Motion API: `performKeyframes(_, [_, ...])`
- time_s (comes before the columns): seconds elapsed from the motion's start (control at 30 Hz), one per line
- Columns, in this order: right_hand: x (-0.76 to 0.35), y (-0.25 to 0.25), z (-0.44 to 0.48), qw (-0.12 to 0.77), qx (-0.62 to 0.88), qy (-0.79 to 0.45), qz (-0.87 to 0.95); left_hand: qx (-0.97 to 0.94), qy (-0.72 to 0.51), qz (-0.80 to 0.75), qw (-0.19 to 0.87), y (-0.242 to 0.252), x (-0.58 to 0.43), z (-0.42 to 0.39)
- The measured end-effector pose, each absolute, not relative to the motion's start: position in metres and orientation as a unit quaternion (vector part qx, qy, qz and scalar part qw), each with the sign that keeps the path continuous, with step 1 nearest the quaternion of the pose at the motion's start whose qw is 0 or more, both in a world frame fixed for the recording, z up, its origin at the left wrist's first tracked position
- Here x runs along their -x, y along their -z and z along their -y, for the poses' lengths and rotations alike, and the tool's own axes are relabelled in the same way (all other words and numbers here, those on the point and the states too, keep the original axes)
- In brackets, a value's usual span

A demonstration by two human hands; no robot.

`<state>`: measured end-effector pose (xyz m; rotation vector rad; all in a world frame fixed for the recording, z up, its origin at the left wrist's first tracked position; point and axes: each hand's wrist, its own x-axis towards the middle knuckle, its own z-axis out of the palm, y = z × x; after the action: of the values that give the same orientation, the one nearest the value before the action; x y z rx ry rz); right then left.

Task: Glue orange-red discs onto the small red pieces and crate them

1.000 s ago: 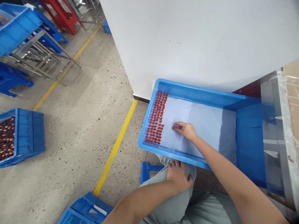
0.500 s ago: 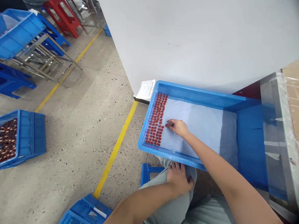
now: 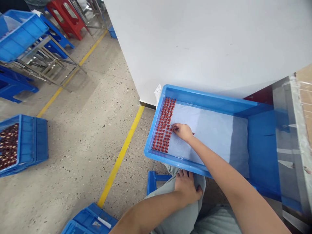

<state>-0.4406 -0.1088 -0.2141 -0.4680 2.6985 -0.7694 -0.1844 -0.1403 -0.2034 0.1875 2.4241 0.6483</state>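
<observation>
A blue plastic crate, lined with a pale sheet, stands in front of my knees. Small dark red pieces stand in tight rows along its left end. At the right edge of these rows, my right hand pinches one such piece; the fingers largely cover it. A bit of red shows just behind the right wrist; I cannot tell whether it lies on the sheet or is in the palm. My left hand rests on my knee, fingers spread and holding nothing.
A white panel rises behind the crate, with a paper at its lower corner. Left on the floor are a crate of dark red pieces, a yellow line and another blue crate. A metal-edged table borders the right.
My right hand has moved slightly left, bringing its fingertips to the edge of the rows. The paper by the panel has lifted and folded over. My left hand stays on the knee.
</observation>
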Motion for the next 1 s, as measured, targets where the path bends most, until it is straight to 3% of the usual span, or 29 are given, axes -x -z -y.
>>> performKeyframes(0.3, [0.447,0.197,0.057,0.076,0.024,0.252,-0.964,-0.07,-0.242,-0.92,0.299,0.206,0.183,0.141])
performKeyframes(0.57, [0.426,0.199,0.008,0.147,0.009,0.274,-0.95,-0.078,-0.24,-0.919,0.303,0.203,0.185,0.14])
performKeyframes(1.0, [0.423,0.217,0.009,0.141,0.017,0.384,-0.912,-0.077,-0.227,-0.92,0.31,0.201,0.185,0.14])
